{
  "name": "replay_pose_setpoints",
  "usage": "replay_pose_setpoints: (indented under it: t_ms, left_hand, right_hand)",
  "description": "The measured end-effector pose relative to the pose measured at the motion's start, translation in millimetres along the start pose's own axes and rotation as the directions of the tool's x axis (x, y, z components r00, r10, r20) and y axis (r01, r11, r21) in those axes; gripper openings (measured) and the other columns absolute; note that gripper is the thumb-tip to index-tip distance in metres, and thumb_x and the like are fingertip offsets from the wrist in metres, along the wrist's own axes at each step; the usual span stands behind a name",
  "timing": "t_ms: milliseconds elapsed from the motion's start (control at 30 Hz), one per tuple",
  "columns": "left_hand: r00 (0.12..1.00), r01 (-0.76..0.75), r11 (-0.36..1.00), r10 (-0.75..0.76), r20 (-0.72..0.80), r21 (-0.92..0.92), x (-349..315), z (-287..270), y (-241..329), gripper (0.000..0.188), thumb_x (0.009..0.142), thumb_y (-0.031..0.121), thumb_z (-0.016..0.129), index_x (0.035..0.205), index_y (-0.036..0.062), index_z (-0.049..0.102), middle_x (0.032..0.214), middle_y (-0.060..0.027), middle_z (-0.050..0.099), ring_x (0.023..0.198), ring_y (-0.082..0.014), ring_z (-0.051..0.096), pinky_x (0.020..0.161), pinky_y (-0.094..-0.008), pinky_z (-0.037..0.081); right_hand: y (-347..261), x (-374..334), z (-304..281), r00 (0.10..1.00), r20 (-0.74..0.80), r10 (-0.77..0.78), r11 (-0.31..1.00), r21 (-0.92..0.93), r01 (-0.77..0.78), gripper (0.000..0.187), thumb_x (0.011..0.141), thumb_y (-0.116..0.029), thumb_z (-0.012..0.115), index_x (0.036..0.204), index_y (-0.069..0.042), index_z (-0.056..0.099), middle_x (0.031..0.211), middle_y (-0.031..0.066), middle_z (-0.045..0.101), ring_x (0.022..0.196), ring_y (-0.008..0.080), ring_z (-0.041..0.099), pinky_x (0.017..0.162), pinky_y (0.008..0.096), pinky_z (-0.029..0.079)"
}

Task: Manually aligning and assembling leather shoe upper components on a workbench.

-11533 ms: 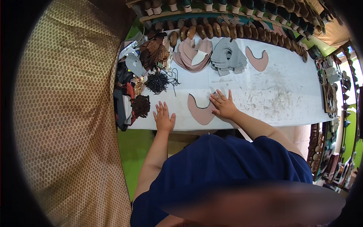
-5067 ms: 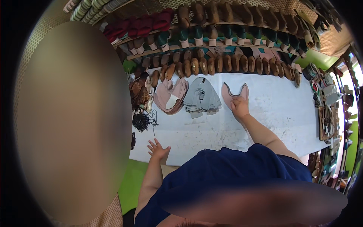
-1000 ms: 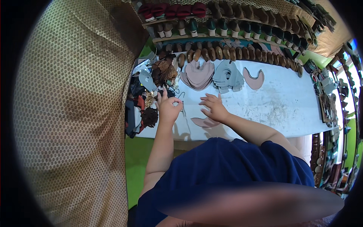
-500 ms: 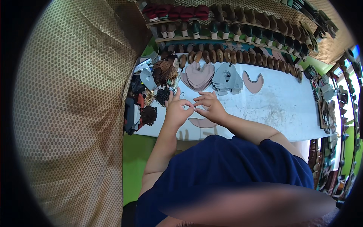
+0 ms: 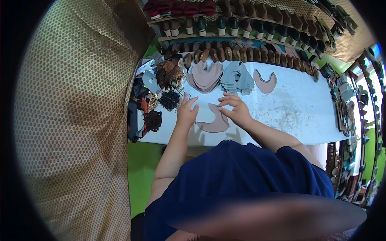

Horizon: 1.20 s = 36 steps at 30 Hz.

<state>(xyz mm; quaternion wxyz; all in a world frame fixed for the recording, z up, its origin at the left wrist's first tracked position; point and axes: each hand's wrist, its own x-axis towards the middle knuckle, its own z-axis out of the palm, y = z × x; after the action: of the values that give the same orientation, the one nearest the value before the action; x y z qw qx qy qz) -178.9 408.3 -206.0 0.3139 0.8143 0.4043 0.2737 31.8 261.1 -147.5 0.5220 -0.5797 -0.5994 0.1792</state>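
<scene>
Edging, dark, lines one pink crescent-shaped piece, upper centre-right; its central pink twin looks not yet edged. Left hand spread; right hand grip unclear.

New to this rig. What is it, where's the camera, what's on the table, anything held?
There is no robot here, just a person's bare hands. The camera is a fisheye, the left of two worn on the head, looking down, so straight edges bend.

On the white table lie a pink stack and a grey stack of curved pieces, a lone pink piece to their right, and, on the left, tangled black cords.

The left hand is spread and looks empty. The right hand has its fingertips at the nearer pink piece; whether it grips anything, I can't tell.
</scene>
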Motion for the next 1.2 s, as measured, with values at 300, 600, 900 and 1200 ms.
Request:
replay_pose_setpoints:
  t_ms: [300,600,900,1200]
  left_hand:
    - [0.868,-0.067,0.794,-0.252,0.427,0.605,-68,31,-85,0.058,0.095,0.047,0.053,0.150,0.0321,0.043,0.167,-0.0078,0.012,0.153,-0.0374,0.004,0.116,-0.0671,0.006]
    - [0.901,0.222,0.699,-0.413,0.130,0.680,-63,-2,-100,0.073,0.095,0.051,0.051,0.158,0.0230,0.026,0.167,-0.0098,0.005,0.153,-0.0360,0.002,0.117,-0.0655,0.000]
    - [0.959,0.280,0.734,-0.244,-0.145,0.618,-94,8,-143,0.072,0.096,0.038,0.051,0.156,0.0086,0.025,0.162,-0.0118,0.027,0.153,-0.0329,0.013,0.116,-0.0664,0.000]
    - [0.926,0.332,0.764,-0.377,-0.035,0.554,-90,-21,-152,0.071,0.093,0.018,0.056,0.157,0.0152,0.027,0.149,-0.0066,0.050,0.149,-0.0293,0.026,0.117,-0.0637,0.002]
  right_hand:
    - [15,-22,-28,0.994,-0.046,0.099,0.991,-0.091,-0.103,0.012,0.081,-0.011,0.077,0.092,-0.008,0.072,0.115,0.0082,0.069,0.127,0.0318,0.052,0.106,0.0447,0.040]
    - [24,-24,-16,0.983,-0.047,0.176,0.981,-0.074,-0.179,0.012,0.079,-0.013,0.077,0.089,-0.008,0.072,0.113,0.0074,0.070,0.126,0.0311,0.052,0.105,0.0426,0.041]
    - [27,-18,-13,0.988,-0.026,0.154,0.966,-0.207,-0.156,0.012,0.080,-0.010,0.075,0.091,-0.008,0.072,0.115,0.0074,0.069,0.129,0.0305,0.050,0.107,0.0429,0.039]
    - [47,-19,29,0.985,0.038,0.167,0.948,-0.281,-0.150,0.014,0.079,-0.013,0.077,0.092,-0.009,0.072,0.114,0.0066,0.069,0.127,0.0305,0.051,0.105,0.0422,0.041]
